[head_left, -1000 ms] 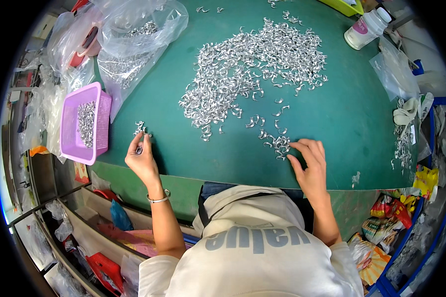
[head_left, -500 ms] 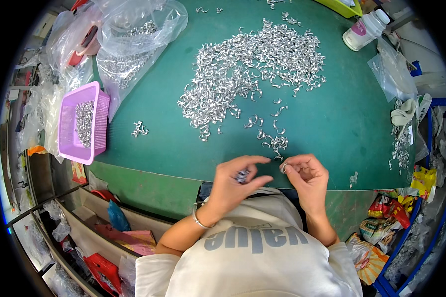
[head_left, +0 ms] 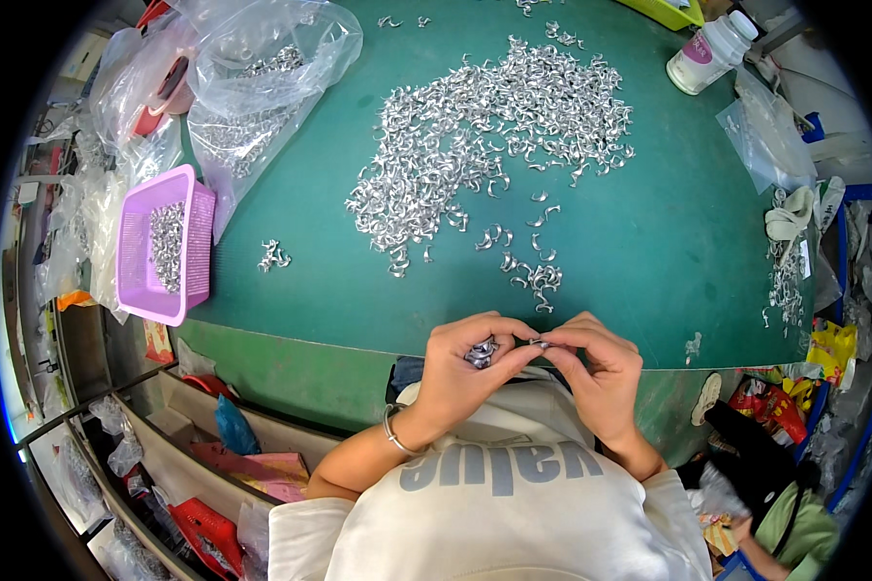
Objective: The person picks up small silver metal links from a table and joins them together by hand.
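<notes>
My left hand [head_left: 455, 373] and my right hand [head_left: 599, 373] meet just over the table's near edge. Between their fingertips is a small curved silvery metal piece [head_left: 540, 343], pinched from both sides; its details are too small to make out. Several more curved metal pieces [head_left: 481, 352] sit in my left palm under the curled fingers. A loose cluster of the same pieces [head_left: 541, 279] lies on the green table [head_left: 300, 290] just beyond my fingertips. Farther off spreads a large heap of curved metal pieces [head_left: 407, 194].
A purple basket [head_left: 199, 242] with metal pieces stands at the left, beside a clear plastic bag [head_left: 329, 58] of them. A white bottle [head_left: 693, 68] stands at the far right; more pieces [head_left: 785, 281] lie near the right edge. Another person's dark sleeve [head_left: 746, 455] shows at lower right.
My hands have come together, so the fingertips of both now meet on the small metal piece that my right hand pinched. Another person has come into view at lower right.
</notes>
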